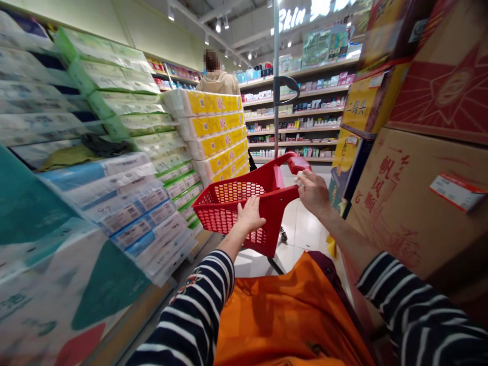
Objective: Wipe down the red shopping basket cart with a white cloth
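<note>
A red plastic shopping cart point(276, 221) with a perforated basket stands in front of me, tilted in view. My left hand point(250, 216) grips the near side rim of its basket, fingers over the edge and thumb on the outer side. At the handle end, my right hand point(313, 192) is closed on a crumpled white cloth point(299, 178), pressed against the cart beside the red handle point(299, 163). Part of the cloth is hidden under my fingers. The visible inside of the basket shows no goods.
Stacked tissue packs point(217, 134) line the left side, with a dark cloth point(104, 146) lying on some. Cardboard boxes point(415, 203) rise close on my right. Beyond a metal pole point(276, 56) are cosmetics shelves point(301, 104). A person point(218, 81) stands behind the yellow packs.
</note>
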Demonstrator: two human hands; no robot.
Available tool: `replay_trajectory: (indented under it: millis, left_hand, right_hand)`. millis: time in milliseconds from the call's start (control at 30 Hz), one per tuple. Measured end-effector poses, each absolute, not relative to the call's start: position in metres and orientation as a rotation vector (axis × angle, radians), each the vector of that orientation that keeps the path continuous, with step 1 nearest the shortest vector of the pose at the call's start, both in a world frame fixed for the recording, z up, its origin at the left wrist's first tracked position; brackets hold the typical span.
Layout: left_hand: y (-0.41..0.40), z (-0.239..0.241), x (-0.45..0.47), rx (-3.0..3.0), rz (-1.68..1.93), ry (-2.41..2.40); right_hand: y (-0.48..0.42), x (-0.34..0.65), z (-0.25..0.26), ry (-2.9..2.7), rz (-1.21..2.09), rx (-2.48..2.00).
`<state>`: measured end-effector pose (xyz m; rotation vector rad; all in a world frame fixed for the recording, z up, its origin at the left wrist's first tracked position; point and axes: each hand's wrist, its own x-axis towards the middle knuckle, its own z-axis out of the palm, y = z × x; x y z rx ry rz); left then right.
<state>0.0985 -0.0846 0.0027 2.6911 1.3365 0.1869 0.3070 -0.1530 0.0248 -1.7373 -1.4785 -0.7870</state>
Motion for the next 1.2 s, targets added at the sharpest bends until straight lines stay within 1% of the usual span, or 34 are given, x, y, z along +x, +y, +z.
replay_trajectory:
  millis: [167,267,367,433,567,667,800,867,967,1067,1200]
  left_hand:
    - [-0.090,0.004,0.102,2.711,0.215,1.355]
    - [-0.095,0.004,0.103,2.717,0.228,1.340]
    - [-0.091,0.003,0.098,2.724,0.253,1.315]
    - [-0.083,-0.002,0.088,2.657,0.254,1.401]
    - [-0.063,-0.016,0.059,2.500,0.126,1.650]
    - [-0.059,-0.025,0.047,2.560,0.041,1.641]
    - [-0.066,-0.027,0.049,2.580,0.017,1.586]
    - [-0.069,-0.027,0.052,2.588,0.007,1.565]
    - [-0.072,-0.028,0.053,2.619,0.004,1.545]
    - [-0.073,-0.030,0.052,2.639,0.011,1.555]
    - [-0.073,-0.030,0.049,2.641,-0.012,1.584]
  right_hand:
    - [-0.143,0.279,0.016,-1.714,-0.869,-1.673]
    - [-0.141,0.264,0.010,-1.820,-0.864,-1.667]
    - [-0.146,0.270,0.011,-1.865,-0.816,-1.681]
    - [-0.150,0.281,0.014,-1.842,-0.793,-1.710]
    - [-0.147,0.289,0.016,-1.778,-0.742,-1.777]
    - [-0.135,0.268,0.007,-1.880,-0.662,-1.776]
    - [-0.122,0.246,0.000,-2.042,-0.611,-1.767]
    - [-0.122,0.255,0.003,-2.010,-0.614,-1.827]
    - [-0.127,0.288,0.012,-1.817,-0.694,-1.924]
    - [-0.130,0.308,0.014,-1.668,-0.779,-1.919]
    - [-0.124,0.280,-0.002,-1.826,-0.762,-1.839]
